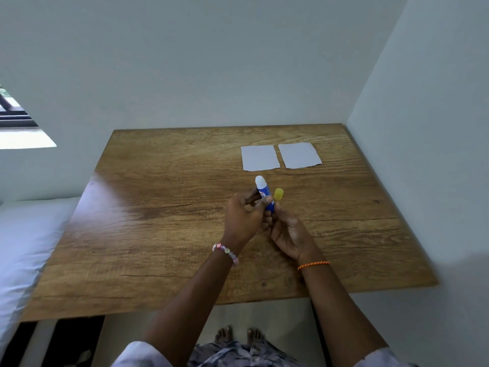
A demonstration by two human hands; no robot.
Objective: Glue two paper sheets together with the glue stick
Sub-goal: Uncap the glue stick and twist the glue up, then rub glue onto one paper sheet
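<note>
Over the wooden table point(158, 234), left hand point(244, 218) grips the uncapped glue stick point(264, 193), right hand point(288, 234) pinches its yellow cap point(278, 194).

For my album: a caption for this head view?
Left hand holds uncapped blue glue stick, right hand its yellow cap.

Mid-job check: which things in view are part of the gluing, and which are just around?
In the job: glue stick in left hand; yellow cap in right hand; left paper sheet; right paper sheet.
Just around: wooden table; white bedding; window.
</note>
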